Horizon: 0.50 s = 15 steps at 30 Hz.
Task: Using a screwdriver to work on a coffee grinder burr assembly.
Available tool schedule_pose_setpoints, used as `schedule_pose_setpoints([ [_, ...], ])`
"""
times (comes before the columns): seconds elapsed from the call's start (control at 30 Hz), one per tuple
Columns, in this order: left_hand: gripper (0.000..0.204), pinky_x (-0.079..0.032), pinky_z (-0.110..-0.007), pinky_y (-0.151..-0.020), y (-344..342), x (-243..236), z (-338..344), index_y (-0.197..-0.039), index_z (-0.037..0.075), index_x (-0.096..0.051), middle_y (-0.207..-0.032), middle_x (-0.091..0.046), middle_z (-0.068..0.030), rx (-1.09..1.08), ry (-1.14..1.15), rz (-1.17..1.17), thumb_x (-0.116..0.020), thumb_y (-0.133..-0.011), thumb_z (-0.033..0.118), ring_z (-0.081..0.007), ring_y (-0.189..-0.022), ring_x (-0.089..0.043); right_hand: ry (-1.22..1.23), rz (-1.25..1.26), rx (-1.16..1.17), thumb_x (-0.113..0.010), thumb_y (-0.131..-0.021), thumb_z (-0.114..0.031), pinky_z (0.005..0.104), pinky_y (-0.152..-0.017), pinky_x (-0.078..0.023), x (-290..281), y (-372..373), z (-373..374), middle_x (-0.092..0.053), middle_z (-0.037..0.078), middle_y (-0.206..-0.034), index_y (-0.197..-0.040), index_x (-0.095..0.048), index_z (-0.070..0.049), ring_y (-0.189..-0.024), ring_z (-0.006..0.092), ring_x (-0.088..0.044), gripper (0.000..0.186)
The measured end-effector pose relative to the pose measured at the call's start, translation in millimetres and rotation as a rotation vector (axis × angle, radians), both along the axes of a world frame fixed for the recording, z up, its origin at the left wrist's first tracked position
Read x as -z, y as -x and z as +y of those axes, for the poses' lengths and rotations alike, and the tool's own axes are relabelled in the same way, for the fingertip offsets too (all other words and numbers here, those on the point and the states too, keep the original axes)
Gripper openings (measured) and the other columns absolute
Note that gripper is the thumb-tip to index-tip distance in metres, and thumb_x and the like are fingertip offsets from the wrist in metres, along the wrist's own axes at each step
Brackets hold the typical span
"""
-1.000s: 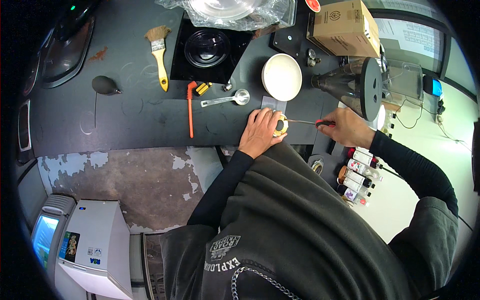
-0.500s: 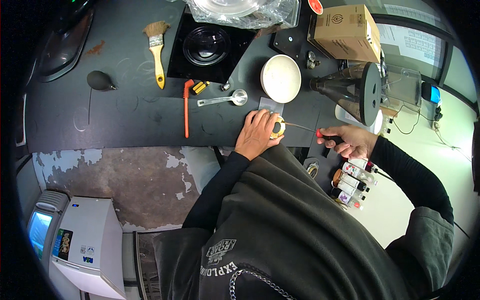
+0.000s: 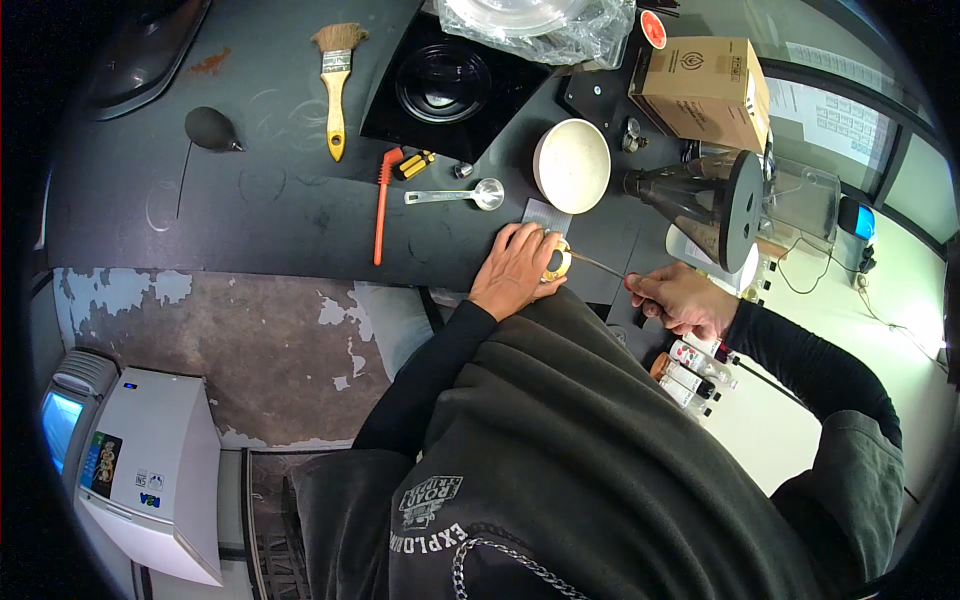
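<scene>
Several labelled bottles (image 3: 700, 362) near right hand (image 3: 690, 300)

A round yellow ring-shaped piece with a dark centre (image 3: 566, 262) is held at the near edge of the matte black tabletop (image 3: 290, 225) by the left hand (image 3: 517, 268). A slim metal-shafted tool (image 3: 600, 265), its handle partly red, is gripped in the right hand (image 3: 688, 300); its tip is positioned at the piece's right side, exact contact being unclear. A round white bowl (image 3: 572, 167) is noted beyond, with a silver measuring spoon (image 3: 488, 194) and a slim orange angled-head brush (image 3: 380, 215) placed to its left. A yellow-handled paintbrush (image 3: 337, 100) and a dark bulb blower (image 3: 210, 130) are laid farther left.
</scene>
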<state>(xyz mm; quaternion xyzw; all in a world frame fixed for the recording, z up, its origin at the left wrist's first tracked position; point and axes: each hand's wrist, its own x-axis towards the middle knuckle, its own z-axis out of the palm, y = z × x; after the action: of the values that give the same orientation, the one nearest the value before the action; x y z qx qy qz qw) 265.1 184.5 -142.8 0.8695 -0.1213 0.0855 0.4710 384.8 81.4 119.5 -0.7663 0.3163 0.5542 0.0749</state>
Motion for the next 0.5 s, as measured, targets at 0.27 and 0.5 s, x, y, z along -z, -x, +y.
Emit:
schedule_pose_setpoints([
  [0.27,0.069,-0.033,-0.045,-0.114,2,3,-3,-0.137,0.003,-0.053,-0.127,-0.06,-0.0139,-0.001,0.004,-0.016,-0.072,-0.09,0.05,-0.0284,-0.129,-0.049,0.006,-0.083,-0.168,-0.061,-0.105,-0.043,0.0238,-0.036,-0.029,4,14,-9,-0.05,-0.003,-0.059,-0.08,-0.066,-0.003,-0.043,0.0048,-0.041,0.047],
  [0.5,0.07,-0.033,-0.045,-0.114,2,1,0,-0.138,0.003,-0.052,-0.127,-0.06,-0.0141,-0.006,-0.014,-0.018,-0.072,-0.09,0.049,-0.0283,-0.13,-0.049,-0.023,-0.131,-0.655,-0.06,-0.104,-0.043,0.0394,-0.055,-0.052,7,10,-14,-0.063,0.013,-0.061,-0.085,-0.071,0.005,-0.051,0.0237,-0.062,0.053],
])
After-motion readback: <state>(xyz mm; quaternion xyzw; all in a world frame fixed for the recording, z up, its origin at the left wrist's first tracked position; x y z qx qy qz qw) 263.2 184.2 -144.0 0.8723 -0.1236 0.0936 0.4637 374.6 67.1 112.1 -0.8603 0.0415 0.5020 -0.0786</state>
